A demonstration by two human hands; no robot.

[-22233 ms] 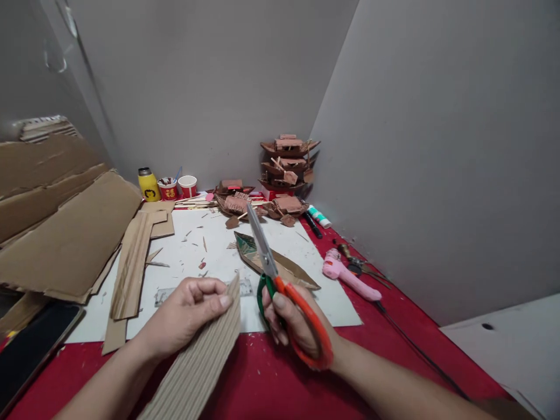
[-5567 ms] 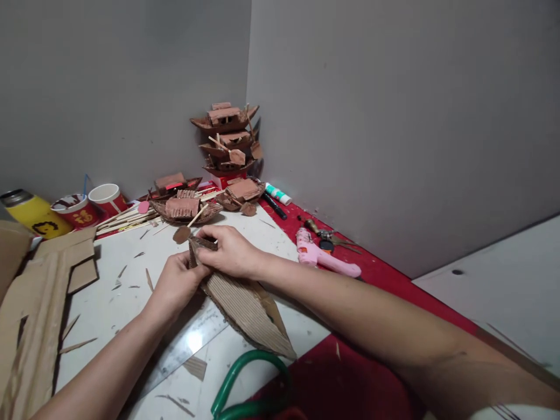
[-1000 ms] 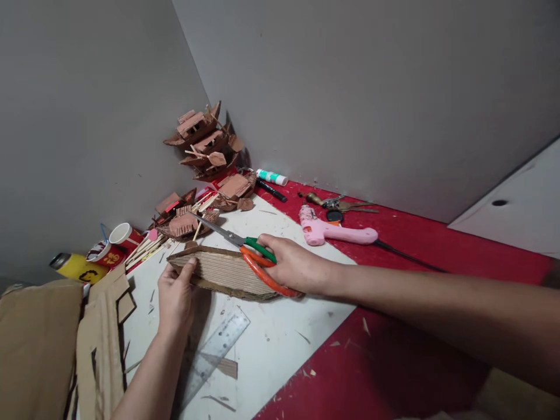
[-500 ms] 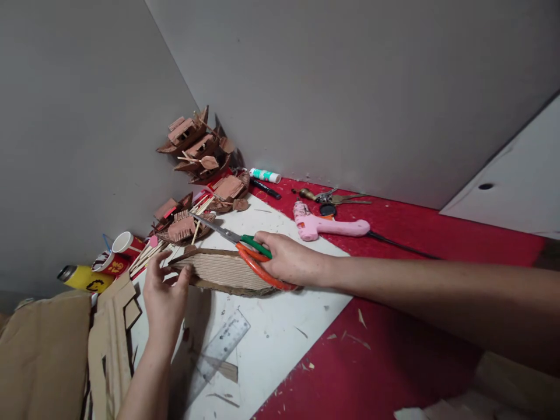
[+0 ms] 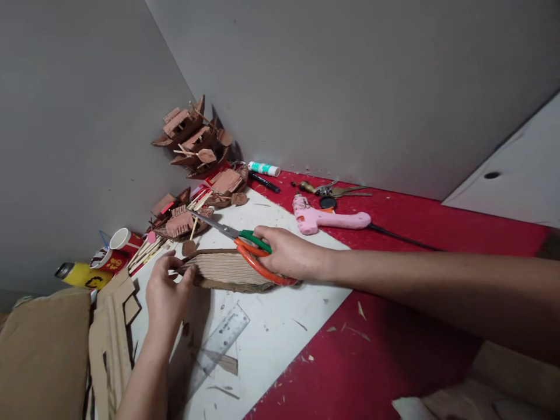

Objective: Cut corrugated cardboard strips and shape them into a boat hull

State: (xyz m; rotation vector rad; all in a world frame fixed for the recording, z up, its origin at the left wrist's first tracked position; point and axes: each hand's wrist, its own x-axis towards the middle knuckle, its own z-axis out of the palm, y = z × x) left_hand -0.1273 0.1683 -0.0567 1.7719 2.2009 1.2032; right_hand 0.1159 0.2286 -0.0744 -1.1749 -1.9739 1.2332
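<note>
My left hand pinches the pointed left end of a cardboard boat hull, whose ribbed inside faces up. In my right hand are scissors with one green and one orange handle loop. Their blades look closed and point up and left, above the hull. The right hand also lies over the hull's right end, and whether its fingers touch the hull is hidden. Beyond the blade tips sits a small finished cardboard boat beside thin wooden sticks.
A pink glue gun lies behind my right hand. Several model boats are stacked in the corner. Red paper cups, a yellow bottle and cardboard strips stand or lie left. A clear ruler rests on the white board.
The view has shifted slightly, so the background sits a little higher. Both hands keep their grips; the scissors and hull hold nearly the same position.
</note>
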